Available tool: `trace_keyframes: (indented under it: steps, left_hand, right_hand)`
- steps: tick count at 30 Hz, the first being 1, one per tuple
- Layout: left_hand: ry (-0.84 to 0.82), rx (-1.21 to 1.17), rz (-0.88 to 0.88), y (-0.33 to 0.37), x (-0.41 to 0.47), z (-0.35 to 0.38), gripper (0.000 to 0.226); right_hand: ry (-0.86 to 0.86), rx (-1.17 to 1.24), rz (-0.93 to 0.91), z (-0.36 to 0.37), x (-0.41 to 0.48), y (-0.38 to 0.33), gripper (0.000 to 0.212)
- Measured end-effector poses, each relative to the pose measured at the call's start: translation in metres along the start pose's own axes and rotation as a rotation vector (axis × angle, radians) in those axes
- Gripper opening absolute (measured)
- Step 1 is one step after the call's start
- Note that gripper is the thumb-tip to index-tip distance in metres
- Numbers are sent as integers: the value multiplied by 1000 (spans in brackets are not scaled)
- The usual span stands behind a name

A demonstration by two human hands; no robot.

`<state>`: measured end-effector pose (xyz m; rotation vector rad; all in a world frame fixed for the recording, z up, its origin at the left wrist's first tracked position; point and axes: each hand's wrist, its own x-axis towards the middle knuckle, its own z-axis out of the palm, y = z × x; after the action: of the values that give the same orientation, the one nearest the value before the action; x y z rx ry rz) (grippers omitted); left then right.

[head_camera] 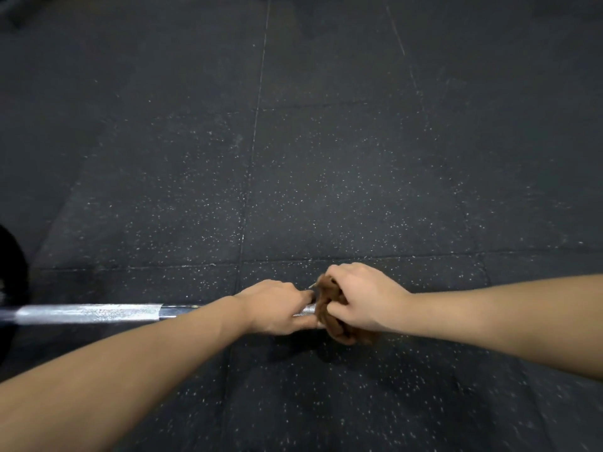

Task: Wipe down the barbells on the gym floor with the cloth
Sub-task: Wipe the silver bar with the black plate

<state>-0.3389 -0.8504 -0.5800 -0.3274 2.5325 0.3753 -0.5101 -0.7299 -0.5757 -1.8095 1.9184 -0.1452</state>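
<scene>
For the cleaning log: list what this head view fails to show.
Head view:
1. Chrome knurled barbell shaft: right stretch hidden under the brown cloth and right hand; part covered by the gripping left hand; left end cut by the frame edge.
2. Black round weight plate: cropped at the left edge, blurred.

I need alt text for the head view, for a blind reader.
The right hand grips a brown cloth against a steel barbell over dark speckled gym flooring; the left hand holds the bar beside it.
</scene>
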Motion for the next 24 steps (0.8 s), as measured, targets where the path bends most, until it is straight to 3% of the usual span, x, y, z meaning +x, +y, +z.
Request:
trace_keyframes:
  steps: [3,7,11,18,21,24]
  left_hand:
    - [6,7,46,-3,-2,0,66]
    - [17,-81,29,-16,-16,-4,52]
    - [145,-164,2,-47,-46,5,48]
    - [352,-215,-37,-52,-60,24,49]
    - [383,-300,-39,-60,-62,20,49]
    - [363,-255,-67,-66,-71,22,56]
  right_hand:
    - [-36,9,37,-6,-10,10,39]
    - [-56,-19,120,-15,-32,33,35]
    - [-70,-37,175,-15,-27,24,32]
    - [28,111,129,2,25,-67,35]
    - [86,171,157,2,21,-68,44]
    - [158,64,62,9,-3,-49,40]
